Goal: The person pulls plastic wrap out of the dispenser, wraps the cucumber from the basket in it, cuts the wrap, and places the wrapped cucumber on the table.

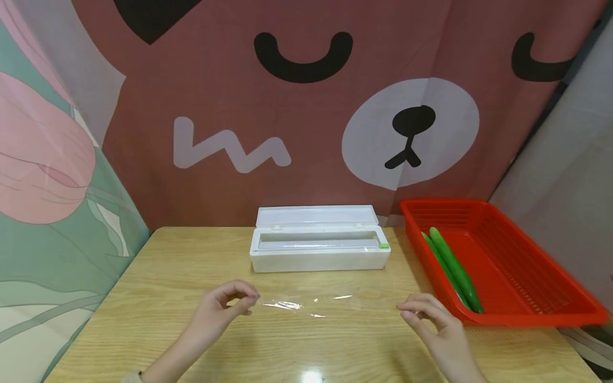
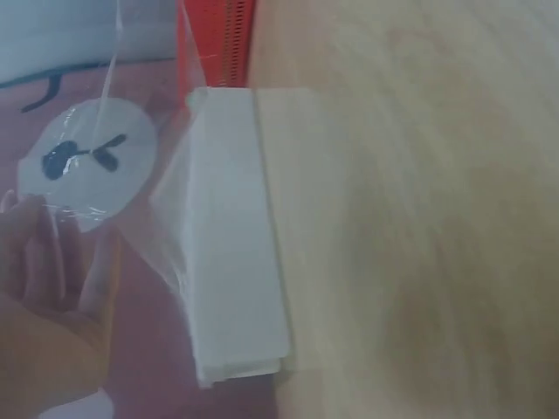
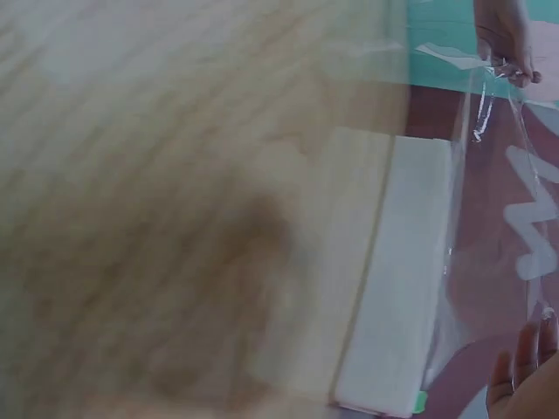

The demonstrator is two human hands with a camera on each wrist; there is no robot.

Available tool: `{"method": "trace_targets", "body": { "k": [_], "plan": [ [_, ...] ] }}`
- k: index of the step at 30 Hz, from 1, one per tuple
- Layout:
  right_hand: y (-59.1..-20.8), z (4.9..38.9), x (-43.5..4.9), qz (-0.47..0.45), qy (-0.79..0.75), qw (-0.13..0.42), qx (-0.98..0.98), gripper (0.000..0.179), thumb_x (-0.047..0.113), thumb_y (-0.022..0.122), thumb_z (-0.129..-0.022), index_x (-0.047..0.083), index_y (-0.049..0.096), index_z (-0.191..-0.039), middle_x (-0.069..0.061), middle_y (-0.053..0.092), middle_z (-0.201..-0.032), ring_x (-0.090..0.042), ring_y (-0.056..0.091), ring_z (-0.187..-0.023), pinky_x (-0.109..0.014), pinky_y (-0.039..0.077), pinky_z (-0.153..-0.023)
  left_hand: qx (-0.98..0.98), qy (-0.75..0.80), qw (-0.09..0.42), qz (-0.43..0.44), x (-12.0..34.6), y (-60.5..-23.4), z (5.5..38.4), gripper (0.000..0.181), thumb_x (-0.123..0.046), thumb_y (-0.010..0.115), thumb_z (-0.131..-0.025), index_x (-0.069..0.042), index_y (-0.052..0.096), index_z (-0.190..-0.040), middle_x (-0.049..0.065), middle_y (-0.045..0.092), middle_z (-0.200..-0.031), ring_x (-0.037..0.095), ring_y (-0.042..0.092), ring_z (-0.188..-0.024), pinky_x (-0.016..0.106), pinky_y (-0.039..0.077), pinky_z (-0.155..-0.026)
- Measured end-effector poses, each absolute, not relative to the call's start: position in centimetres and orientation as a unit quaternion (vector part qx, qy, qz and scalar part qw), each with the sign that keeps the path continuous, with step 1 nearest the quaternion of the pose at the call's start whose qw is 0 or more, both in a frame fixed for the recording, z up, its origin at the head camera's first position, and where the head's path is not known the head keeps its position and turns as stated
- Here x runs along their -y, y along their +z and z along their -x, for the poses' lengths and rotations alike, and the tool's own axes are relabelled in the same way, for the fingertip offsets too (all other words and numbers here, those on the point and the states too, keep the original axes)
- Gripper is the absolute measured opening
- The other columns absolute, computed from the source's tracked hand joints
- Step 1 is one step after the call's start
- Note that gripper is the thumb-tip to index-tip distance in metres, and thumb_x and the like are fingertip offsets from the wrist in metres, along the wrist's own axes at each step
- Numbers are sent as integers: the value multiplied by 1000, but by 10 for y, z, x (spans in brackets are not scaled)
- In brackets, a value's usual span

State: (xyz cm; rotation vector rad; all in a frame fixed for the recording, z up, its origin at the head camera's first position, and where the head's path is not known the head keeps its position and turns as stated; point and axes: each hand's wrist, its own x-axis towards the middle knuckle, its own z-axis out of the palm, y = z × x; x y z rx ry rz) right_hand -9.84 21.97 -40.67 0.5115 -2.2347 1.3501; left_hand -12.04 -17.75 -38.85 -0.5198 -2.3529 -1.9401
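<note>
A sheet of clear cling film point(image 1: 287, 305) stretches between my two hands above the table, seen mostly by its glints. My left hand point(image 1: 225, 308) pinches one corner between thumb and fingers. At the other corner, my right hand point(image 1: 436, 330) pinches it the same way. Behind the film stands a white cling film dispenser point(image 1: 321, 261) with its lid tipped back, a roll point(image 1: 318, 244) inside and a green slider point(image 1: 383, 246) at the right end. In the right wrist view, the film point(image 3: 489, 175) runs from the dispenser's edge point(image 3: 410, 262) up to both hands.
To the right, a red plastic basket point(image 1: 531, 319) holds two long green cucumbers point(image 1: 452, 268); its left side is close to my right hand. Behind the wooden table point(image 1: 191, 255) hangs a brown curtain point(image 1: 306, 106) with a bear face.
</note>
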Motion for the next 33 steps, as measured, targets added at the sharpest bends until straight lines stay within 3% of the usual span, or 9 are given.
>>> {"method": "trace_targets", "body": {
  "k": [14, 22, 25, 33],
  "plan": [
    [-457, 114, -223, -186, 482, 183, 836, 20, -8, 73, -82, 9, 75, -91, 2, 68, -93, -2, 58, -88, -23, 46, -63, 811, -552, -79, 179, 172, -417, 134, 20, -14, 69, -94, 3, 68, -104, 9, 69, -102, 13, 63, -93, 25, 52, -80],
    [-469, 116, -225, -202, 470, 162, 844, 16, -8, 76, -80, 6, 75, -89, 3, 67, -89, -2, 59, -84, -22, 49, -65, 809, -542, -122, 195, 177, -429, 139, 15, -2, 68, -91, 6, 66, -104, 15, 68, -104, 21, 63, -89, 27, 54, -76],
    [-471, 115, -228, -211, 450, 153, 854, 15, -5, 77, -80, 8, 75, -88, 6, 66, -87, -1, 58, -81, -22, 48, -64, 814, -530, -136, 194, 177, -432, 138, 15, -1, 69, -90, 3, 67, -104, 13, 68, -105, 22, 63, -89, 28, 54, -76],
    [-475, 114, -238, -243, 413, 115, 870, 21, -1, 79, -79, 15, 74, -90, 7, 65, -90, -3, 59, -84, -22, 52, -72, 836, -478, -132, 234, 175, -437, 133, 16, 1, 71, -86, -5, 69, -101, 1, 68, -92, 10, 62, -85, 24, 52, -78]
  ]
}}
